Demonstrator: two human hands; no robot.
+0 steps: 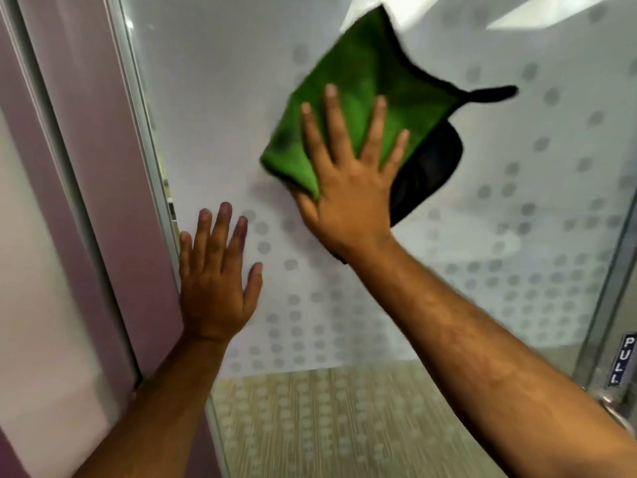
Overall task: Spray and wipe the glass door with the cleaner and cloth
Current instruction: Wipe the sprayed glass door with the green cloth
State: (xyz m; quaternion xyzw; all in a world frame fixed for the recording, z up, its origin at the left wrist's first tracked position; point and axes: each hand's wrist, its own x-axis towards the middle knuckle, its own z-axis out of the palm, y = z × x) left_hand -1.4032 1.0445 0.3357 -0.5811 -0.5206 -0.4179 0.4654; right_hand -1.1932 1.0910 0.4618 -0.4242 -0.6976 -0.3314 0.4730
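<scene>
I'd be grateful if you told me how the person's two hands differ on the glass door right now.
The right hand presses the green cloth against the glass door; the left hand lies bare on the glass, holding nothing. The right hand sits higher and nearer the middle; the left hand is lower, by the door's left edge. Both are flat, with fingers spread upward.
</scene>
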